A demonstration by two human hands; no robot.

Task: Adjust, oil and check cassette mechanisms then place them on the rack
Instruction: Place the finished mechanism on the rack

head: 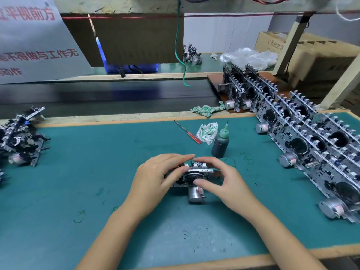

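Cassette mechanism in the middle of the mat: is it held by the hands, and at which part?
Yes. Both hands hold the cassette mechanism: the left hand grips its left end, the right hand pinches its right end and front, above the motor.

Your hands (155,178) cover most of the mechanism (191,176); the pile (17,137) at the worktop's left edge is cut off.

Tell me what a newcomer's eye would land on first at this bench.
First, the two hands at the centre of the green mat: the left hand and right hand together grip a cassette mechanism whose motor points toward the person. Next, the long rows of finished mechanisms lined up along the right side. Behind the hands stand a dark oil bottle and a red-handled screwdriver.
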